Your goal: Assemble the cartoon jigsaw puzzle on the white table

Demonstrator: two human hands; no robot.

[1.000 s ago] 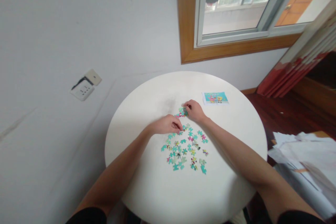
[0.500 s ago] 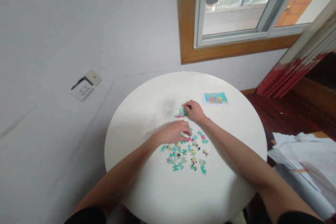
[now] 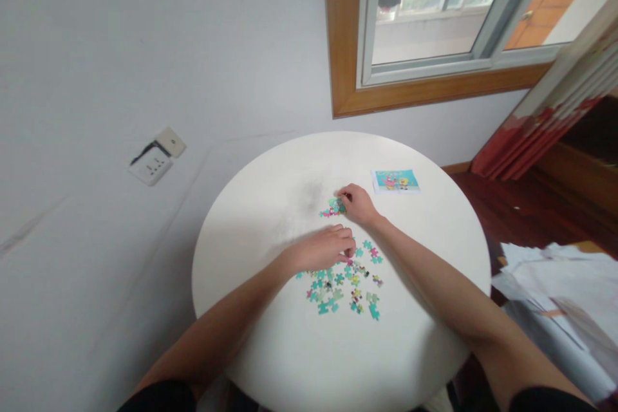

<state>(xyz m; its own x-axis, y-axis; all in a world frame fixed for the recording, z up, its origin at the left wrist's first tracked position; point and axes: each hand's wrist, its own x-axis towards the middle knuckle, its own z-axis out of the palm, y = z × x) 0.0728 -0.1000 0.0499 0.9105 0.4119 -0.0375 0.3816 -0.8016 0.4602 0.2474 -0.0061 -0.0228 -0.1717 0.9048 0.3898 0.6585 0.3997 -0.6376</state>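
Several teal and pink jigsaw pieces (image 3: 338, 286) lie scattered in the middle of a round white table (image 3: 270, 206). My left hand (image 3: 324, 247) rests over the upper part of the scatter, fingers curled and pinched on a piece at its tips. A little farther back, my right hand (image 3: 358, 203) has its fingers closed on a small joined cluster of pieces (image 3: 332, 208). The two hands are a short way apart.
A small picture card (image 3: 396, 180) lies flat at the table's far right. A wall socket (image 3: 152, 164) is on the white wall at left. A window with a wooden frame (image 3: 344, 45) is behind. Loose papers (image 3: 564, 290) are piled at right, near a curtain (image 3: 555, 116).
My left hand has slid right and slightly nearer, from beside the joined cluster onto the loose pieces, and pinched there. My right hand has stayed on the cluster.
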